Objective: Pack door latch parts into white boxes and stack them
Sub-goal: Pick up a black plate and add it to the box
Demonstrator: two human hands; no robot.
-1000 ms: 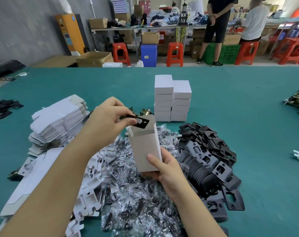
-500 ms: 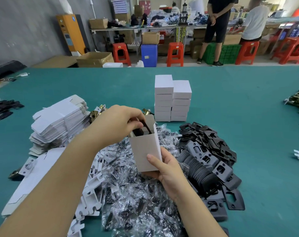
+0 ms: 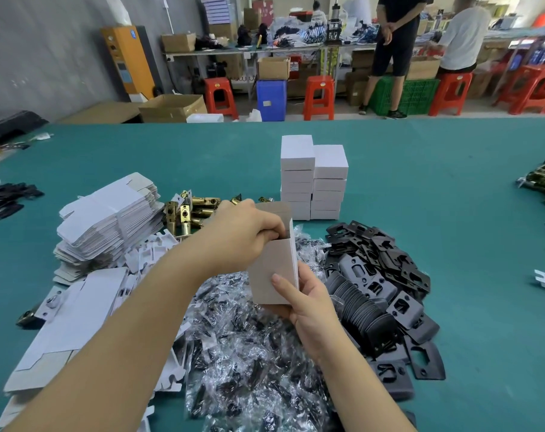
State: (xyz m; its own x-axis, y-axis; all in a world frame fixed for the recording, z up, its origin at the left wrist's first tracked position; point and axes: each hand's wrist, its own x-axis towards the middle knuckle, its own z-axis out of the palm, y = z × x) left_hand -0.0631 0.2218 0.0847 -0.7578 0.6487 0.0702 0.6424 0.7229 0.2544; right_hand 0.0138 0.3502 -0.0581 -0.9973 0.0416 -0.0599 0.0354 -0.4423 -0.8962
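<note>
My right hand point(image 3: 308, 304) grips an upright white box point(image 3: 274, 275) from below and behind, over the pile of parts. The fingers of my left hand point(image 3: 243, 235) are curled down into the box's open top and pinch a black plate, of which only a dark sliver shows at the mouth. Behind the box, two stacks of closed white boxes point(image 3: 313, 179) stand side by side on the green table point(image 3: 452, 182).
Loose black plates point(image 3: 377, 275) lie heaped to the right and clear bags of screws point(image 3: 249, 353) in front. Flat unfolded boxes point(image 3: 109, 219) are piled at the left, with brass latches point(image 3: 190, 210) and white inserts point(image 3: 149, 254) beside them. People stand at far benches.
My left hand brought the black plate from above the box down into its open top. My right hand and the box stayed nearly still.
</note>
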